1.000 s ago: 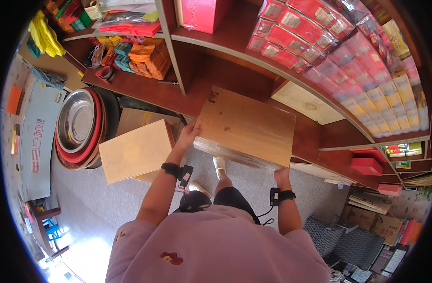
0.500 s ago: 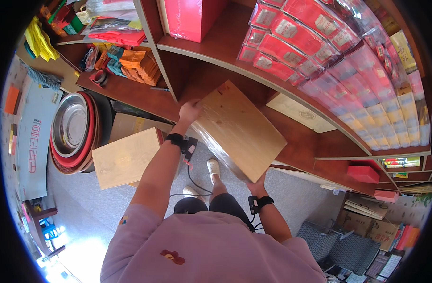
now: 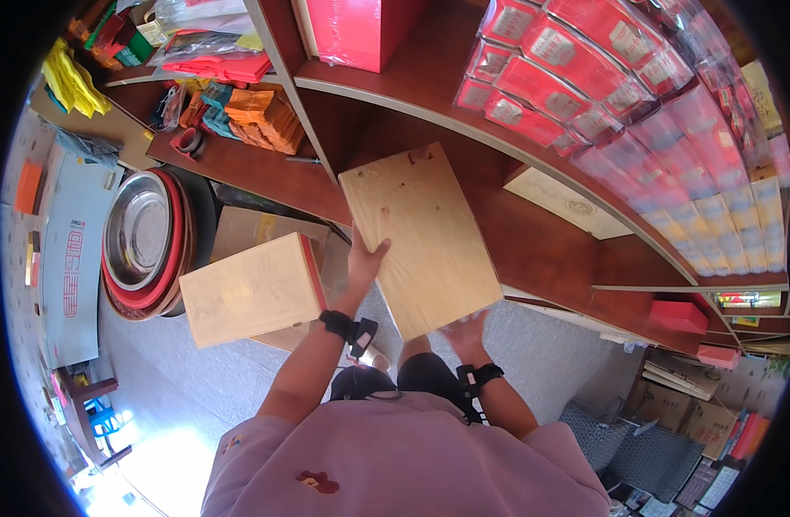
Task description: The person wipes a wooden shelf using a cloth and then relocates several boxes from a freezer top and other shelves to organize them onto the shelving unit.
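A flat gold box [image 3: 425, 246] is held up in front of the brown shelf unit, its broad face turned toward me. My left hand [image 3: 365, 263] grips its left edge, thumb laid over the face and fingers hidden underneath. At the near right corner, my right hand [image 3: 465, 334] supports the box from below; its fingers are partly covered and slightly blurred. Beside my left forearm lies a second gold box [image 3: 250, 291] with a red side, on top of a cardboard carton [image 3: 240, 233]. Inside the shelf, another pale gold box [image 3: 567, 202] lies flat.
Red packets in clear wrap [image 3: 550, 77] fill the upper shelf [image 3: 429, 77]. Orange bundles [image 3: 261, 116] sit on the left shelf. Stacked round basins [image 3: 139, 228] lean beside a light blue box [image 3: 71, 258]. Dark woven bags [image 3: 645, 457] stand at the lower right.
The gold box has come closer to me and turned more upright. My left hand has shifted from its far corner down to the left edge; my right hand stays at the near end.
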### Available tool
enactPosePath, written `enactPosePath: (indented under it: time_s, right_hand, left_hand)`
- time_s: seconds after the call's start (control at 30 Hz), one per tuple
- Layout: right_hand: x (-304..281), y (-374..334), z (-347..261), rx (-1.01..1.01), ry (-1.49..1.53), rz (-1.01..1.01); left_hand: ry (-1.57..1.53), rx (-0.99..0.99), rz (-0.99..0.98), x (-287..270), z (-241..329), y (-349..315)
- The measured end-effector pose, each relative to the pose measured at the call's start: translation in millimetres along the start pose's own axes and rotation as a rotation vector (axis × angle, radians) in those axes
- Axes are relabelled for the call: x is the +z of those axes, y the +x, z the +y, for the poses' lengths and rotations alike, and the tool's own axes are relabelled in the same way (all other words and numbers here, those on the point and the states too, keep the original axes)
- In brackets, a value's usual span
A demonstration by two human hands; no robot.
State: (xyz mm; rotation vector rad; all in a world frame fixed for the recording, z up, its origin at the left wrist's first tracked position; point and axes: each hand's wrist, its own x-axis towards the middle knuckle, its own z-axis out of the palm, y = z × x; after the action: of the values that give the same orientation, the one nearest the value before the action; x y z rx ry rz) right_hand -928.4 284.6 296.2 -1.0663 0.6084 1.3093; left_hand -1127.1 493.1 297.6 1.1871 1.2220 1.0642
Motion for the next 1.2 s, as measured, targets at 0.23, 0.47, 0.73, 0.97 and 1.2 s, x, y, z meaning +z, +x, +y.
enactPosePath:
  time_s: [0.23,0.47,0.73,0.97,1.2]
  right_hand:
    - [-6.8,-4.5,-42.2,-0.774,-0.639,-0.142]
    - [23.2,-21.3,14.1,-0.958,-1.162,0.206]
    - [57.5,-49.7,29.3,-0.903,-1.599,-0.518]
    - [169.5,44.0,-92.7,-1.421,-1.23,-0.296]
    - [216.1,122.5,-163.8,-1.112,-1.294,-0.307]
  left_hand:
    - [0.304,0.096,-0.36,-0.2,0.2,90.2]
    - [0.179,-0.031,-0.142,-16.9,19.3,46.6]
    - [-0.548,-0.854,0.069,-48.4,35.2,-88.0]
    - [-0.61,-0.671,0.055,-66.3,44.5,-59.4]
    - [-0.364,-0.622,0.243,-13.6,48.9,-111.6]
